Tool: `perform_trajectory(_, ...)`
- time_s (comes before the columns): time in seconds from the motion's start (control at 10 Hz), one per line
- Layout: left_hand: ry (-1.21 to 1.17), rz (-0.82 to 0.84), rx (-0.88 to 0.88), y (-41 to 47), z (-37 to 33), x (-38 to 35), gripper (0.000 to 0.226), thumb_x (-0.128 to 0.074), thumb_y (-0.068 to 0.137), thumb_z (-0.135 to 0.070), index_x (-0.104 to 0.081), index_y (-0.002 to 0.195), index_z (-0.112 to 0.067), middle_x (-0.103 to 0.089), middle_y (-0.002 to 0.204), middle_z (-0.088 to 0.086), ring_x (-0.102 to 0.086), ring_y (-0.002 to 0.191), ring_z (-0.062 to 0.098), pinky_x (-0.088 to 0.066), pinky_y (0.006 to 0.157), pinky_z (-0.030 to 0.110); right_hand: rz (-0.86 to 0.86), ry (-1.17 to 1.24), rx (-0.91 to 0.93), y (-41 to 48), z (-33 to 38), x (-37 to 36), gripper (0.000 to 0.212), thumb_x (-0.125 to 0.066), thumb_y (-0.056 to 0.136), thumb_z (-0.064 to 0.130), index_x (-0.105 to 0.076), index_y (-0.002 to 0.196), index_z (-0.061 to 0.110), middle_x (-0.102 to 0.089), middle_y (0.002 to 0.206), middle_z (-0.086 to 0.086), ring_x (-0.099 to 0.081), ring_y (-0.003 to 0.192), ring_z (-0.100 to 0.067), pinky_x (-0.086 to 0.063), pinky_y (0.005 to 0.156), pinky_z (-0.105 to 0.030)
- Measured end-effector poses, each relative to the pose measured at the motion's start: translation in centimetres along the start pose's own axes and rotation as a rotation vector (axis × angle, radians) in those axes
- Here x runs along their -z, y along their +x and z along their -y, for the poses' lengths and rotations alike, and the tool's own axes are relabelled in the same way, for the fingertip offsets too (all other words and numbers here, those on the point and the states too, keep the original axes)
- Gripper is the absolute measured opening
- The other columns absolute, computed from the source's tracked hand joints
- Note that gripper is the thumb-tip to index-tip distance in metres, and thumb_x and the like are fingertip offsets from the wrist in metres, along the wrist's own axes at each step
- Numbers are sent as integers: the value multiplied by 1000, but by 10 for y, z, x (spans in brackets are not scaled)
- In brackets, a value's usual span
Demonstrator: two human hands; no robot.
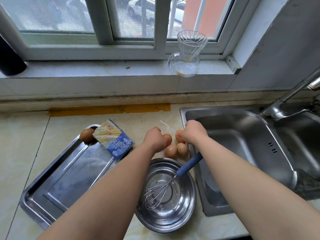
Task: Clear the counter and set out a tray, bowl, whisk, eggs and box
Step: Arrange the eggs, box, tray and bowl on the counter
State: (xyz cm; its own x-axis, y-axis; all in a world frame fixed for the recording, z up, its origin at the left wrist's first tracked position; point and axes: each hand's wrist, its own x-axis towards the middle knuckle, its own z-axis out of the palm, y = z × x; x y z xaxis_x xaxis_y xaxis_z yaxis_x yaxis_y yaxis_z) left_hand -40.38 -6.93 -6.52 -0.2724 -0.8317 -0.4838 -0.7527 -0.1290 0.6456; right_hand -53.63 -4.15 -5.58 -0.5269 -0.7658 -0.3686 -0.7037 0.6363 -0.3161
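Past a round steel bowl [182, 207] holding a blue-handled whisk [189, 163], a brown egg [169, 137] is gripped by the left hand [155, 140], a second egg [180, 140] by the right hand [194, 134].

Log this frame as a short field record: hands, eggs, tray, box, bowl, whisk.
left hand: grips the left egg
right hand: grips the right egg
loose eggs: two, between the hands and the bowl
tray: fifth egg in its far corner
butter box: lying across the tray's far edge
whisk: in the bowl, blue handle over the rim
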Motion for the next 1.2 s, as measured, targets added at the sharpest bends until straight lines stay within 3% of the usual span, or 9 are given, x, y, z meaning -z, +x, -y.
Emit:
perform_trajectory(0.1,21,4,-5,-2,3,3,49,-57,92,-26,-46,134,-4,-57,128,14,-56,113,28,-46,87,33,3,6,4,-7,5,1,24,-60,82,21,-60,103,9,-60,102,-10,-57,82,-23,-36,53,-24)
perform_trajectory(0.5,8,12,-49,-6,14,16,41,-50,96,-14,-48,136,-7,-56,135,12,-54,121,27,-45,96,32,-21,23,31,-22,23,-1,34,-62,86,23,-59,118,10,-62,111,-9,-60,84,-21,-51,68,-27)
perform_trajectory(0.7,-101,-166,-10,-12,35,65,38,-49,93,-15,-57,129,-6,-60,130,12,-55,120,27,-43,97,31,28,102,70,-31,58,-6,32,-58,89,19,-58,120,12,-63,106,-8,-63,93,-25,-55,80,-33)
perform_trajectory(0.8,-145,-279,59,-18,53,96,25,-49,89,-11,-64,108,-6,-67,109,13,-62,105,30,-44,75,27,58,127,139,-37,84,-15,33,-54,90,14,-56,123,13,-62,117,-10,-61,102,-28,-51,81,-34)
perform_trajectory(0.9,-176,-281,190,-30,72,121,21,-46,91,-7,-64,102,-8,-67,103,11,-62,109,31,-40,60,27,94,141,202,-37,111,-31,42,-52,90,10,-55,131,16,-59,130,-8,-57,114,-28,-49,93,-38)
perform_trajectory(1.0,-183,-355,301,-23,100,126,33,-56,88,-14,-59,117,1,-64,118,18,-62,108,34,-40,56,24,172,167,226,-37,127,-49,47,-47,90,3,-54,134,16,-55,138,-7,-52,125,-27,-43,104,-39)
perform_trajectory(1.1,-211,-302,293,-12,121,118,30,-57,89,-13,-57,117,1,-65,111,20,-62,106,36,-54,85,38,249,152,267,-38,140,-66,50,-44,89,-3,-52,136,8,-53,140,-11,-49,129,-27,-40,108,-35)
perform_trajectory(1.2,-204,-223,276,-7,124,115,38,-59,90,-20,-58,117,7,-64,116,24,-62,108,37,-53,91,41,272,175,276,-37,146,-80,41,-50,86,-4,-61,125,4,-63,127,-15,-58,117,-29,-48,100,-37)
